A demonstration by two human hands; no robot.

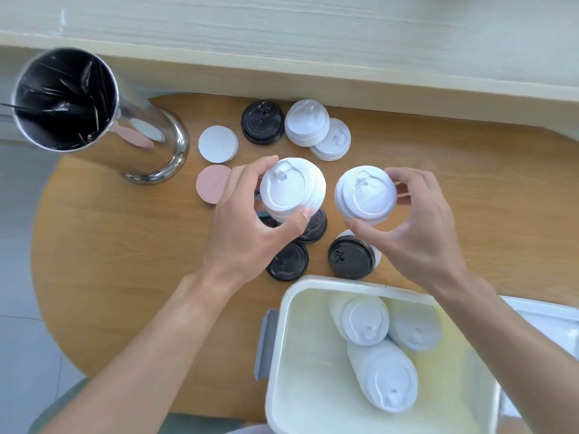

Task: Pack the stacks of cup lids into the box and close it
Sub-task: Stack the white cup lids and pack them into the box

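table: round wooden table (pixel 109 245), carries everything; one.
box: white rectangular plastic box (pixel 283 355) with grey side latch (pixel 265 344), open, at the near table edge; one. Its lid looks to be the white piece (pixel 539 311) just right of it, partly out of view.
risk box: sits near the table's near edge; a hard drop-in could nudge it off, a judgement only.
canister: tall shiny steel canister (pixel 150 142) holding black sticks, far left; one. Well apart from the hands, low knock risk.
packed stacks: three white lid stacks (pixel 383 377) lying on their sides in the box, touching each other.
risk packing: they lie slanted across the right half; two more stacks put in loosely may ride high and stop the lid closing.
left hand: left hand (pixel 247 227) fingers and thumb curled round a stack of white domed plastic cup lids (pixel 291 189), held above the table.
right hand: right hand (pixel 419 227) grips a second white lid stack (pixel 365 194) the same way.
risk grip: stacks are pinched at the sides only; lower lids could slip out and scatter, or the two could bump.
loose white: two overlapping white lid piles (pixel 316 130) at the far side.
black lids: four seen (pixel 351 258), one far, three under the hands; more may be hidden.
flat discs: one white (pixel 217 144), one pink (pixel 210 186).
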